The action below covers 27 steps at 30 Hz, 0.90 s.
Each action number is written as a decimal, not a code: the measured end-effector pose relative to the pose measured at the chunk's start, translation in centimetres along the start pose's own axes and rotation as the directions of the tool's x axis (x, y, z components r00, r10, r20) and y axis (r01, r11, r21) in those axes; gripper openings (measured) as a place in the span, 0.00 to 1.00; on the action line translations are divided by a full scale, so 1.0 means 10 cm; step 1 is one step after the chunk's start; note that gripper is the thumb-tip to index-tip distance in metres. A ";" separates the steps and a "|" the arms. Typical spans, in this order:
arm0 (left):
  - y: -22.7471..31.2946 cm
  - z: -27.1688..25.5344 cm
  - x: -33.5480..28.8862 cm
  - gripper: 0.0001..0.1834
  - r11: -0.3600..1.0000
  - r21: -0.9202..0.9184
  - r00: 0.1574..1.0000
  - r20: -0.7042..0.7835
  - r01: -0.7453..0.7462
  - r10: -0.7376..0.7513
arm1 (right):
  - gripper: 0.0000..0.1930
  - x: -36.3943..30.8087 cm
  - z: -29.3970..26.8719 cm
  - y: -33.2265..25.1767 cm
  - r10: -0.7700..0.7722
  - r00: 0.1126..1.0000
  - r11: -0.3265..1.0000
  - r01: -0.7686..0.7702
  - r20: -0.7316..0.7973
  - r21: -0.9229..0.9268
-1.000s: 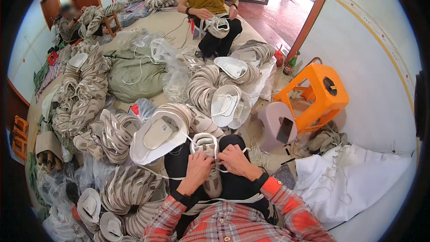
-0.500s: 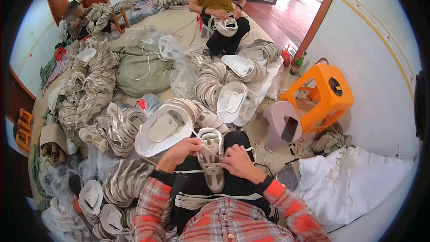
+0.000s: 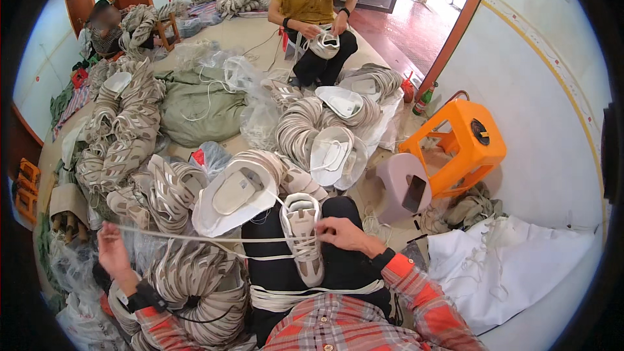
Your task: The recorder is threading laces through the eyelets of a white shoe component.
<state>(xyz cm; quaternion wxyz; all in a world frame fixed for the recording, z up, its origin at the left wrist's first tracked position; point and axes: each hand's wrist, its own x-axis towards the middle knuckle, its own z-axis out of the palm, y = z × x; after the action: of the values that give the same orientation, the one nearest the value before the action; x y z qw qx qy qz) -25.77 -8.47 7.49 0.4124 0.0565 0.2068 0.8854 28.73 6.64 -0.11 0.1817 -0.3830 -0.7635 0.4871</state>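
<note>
1. The step in hand looks like drawing a length of pale lace (image 3: 214,240) through the eyelets of a beige-and-white shoe upper (image 3: 302,227); the upper lies on the person's dark-trousered thighs (image 3: 263,276), toe toward the body and ankle opening away.
2. To do it well, pull smoothly and keep the lace flat, since a twist at an eyelet would likely stay in the row.
3. Steady the upper by its edge while pulling; being soft, it could probably skew or slide on the lap.
4. Watch the lower strand (image 3: 266,257), which runs leftward just below the drawn one; the two could tangle. Both sides should be evened before snugging.
5. Keep the pull above the stacked uppers (image 3: 185,286) at the left, where a lace could snag.
6. The left hand (image 3: 116,257) is out wide to the left, raised, well apart from the upper, its fingers pinched on the lace, which stretches nearly straight.
7. The right hand (image 3: 348,233) is at the upper's right edge, forearm angled in from the lower right, fingers narrow; whether they pinch the upper or also a lace, I cannot tell.
</note>
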 end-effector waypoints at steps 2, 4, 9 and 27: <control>0.23 -0.44 0.01 0.07 0.973 0.173 0.985 -0.053 -0.153 0.164 | 0.12 0.04 0.01 -0.03 0.065 0.991 0.990 -0.049 -0.117 0.136; -0.12 -0.86 -0.08 0.07 0.258 0.964 0.982 0.013 -0.063 0.189 | 0.11 0.04 0.04 -0.10 0.292 0.949 0.945 -0.267 -0.121 0.191; -2.55 0.52 -1.32 0.13 -0.287 0.604 0.664 0.618 -0.744 -0.420 | 0.09 0.06 0.11 0.05 0.230 0.961 0.972 -0.218 -0.154 0.087; -3.23 0.36 -1.12 0.07 -0.037 0.746 0.601 0.507 -0.665 -0.618 | 0.12 0.42 -0.12 -0.08 -0.057 0.994 0.894 0.011 -0.091 -0.447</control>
<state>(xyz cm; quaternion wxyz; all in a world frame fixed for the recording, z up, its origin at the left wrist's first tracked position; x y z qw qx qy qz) 5.33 2.80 -1.72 0.2511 0.7262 0.5620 0.3063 26.53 10.36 0.81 0.1360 -0.4253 -0.8512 0.2758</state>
